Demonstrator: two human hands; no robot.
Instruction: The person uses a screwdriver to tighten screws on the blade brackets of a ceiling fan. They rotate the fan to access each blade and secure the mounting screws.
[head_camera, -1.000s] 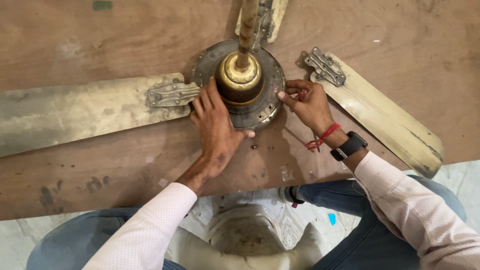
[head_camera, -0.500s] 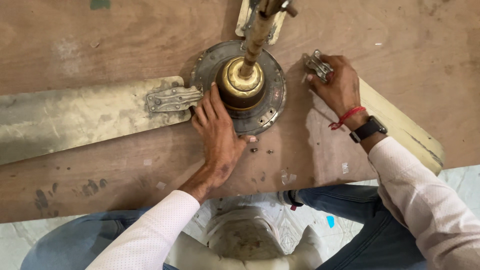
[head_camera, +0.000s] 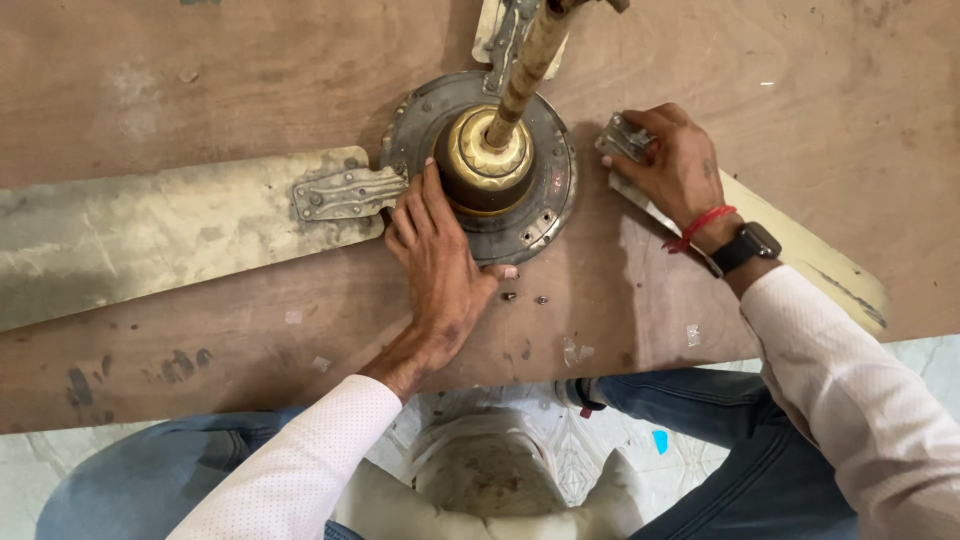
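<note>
An old ceiling fan lies on a brown wooden board (head_camera: 200, 90). Its round grey motor housing (head_camera: 545, 190) has a brass cap and a rusty down rod (head_camera: 520, 75) rising toward me. My left hand (head_camera: 435, 260) lies flat against the housing's lower left side, fingers spread. My right hand (head_camera: 675, 165) grips the metal bracket (head_camera: 622, 138) of the detached cream blade (head_camera: 800, 255) to the right of the housing. A dirty blade (head_camera: 150, 235) stays joined to the housing on the left by its bracket (head_camera: 345, 192). A third blade (head_camera: 500, 30) points away at the top.
Two small screws (head_camera: 525, 297) lie on the board just below the housing, with bits of clear tape nearby. The board's near edge ends above my knees in blue jeans (head_camera: 730, 440). A pale stool (head_camera: 490, 480) stands on the tiled floor between my legs.
My right hand left the housing's right edge, moved right to the loose blade's bracket and took hold of it. My left hand stayed on the housing. The view shifted slightly.
</note>
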